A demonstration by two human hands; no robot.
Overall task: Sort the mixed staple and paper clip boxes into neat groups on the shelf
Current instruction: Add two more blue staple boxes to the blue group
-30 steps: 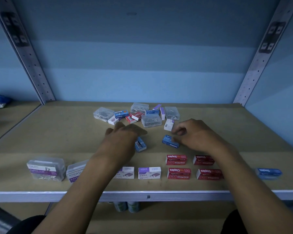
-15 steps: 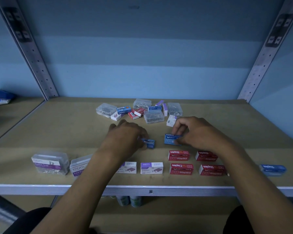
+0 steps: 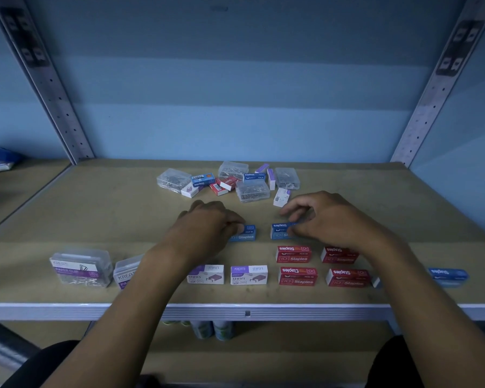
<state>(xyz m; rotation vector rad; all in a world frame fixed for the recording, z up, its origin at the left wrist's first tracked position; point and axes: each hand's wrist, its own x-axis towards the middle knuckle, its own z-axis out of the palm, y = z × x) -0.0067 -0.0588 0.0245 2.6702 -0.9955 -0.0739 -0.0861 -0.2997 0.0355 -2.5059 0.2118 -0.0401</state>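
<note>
From my head view, my left hand pinches one blue staple box on the shelf, fingers closed on its left end. My right hand curls loosely over a second blue staple box, fingertips touching it. The unsorted pile sits behind.

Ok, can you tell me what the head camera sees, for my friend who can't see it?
Two hands each hold a small blue staple box on a wooden shelf: the left hand on the left blue box, the right hand on the right blue box. Near the front edge sit sorted clear, white and red boxes, with a mixed pile behind.
</note>
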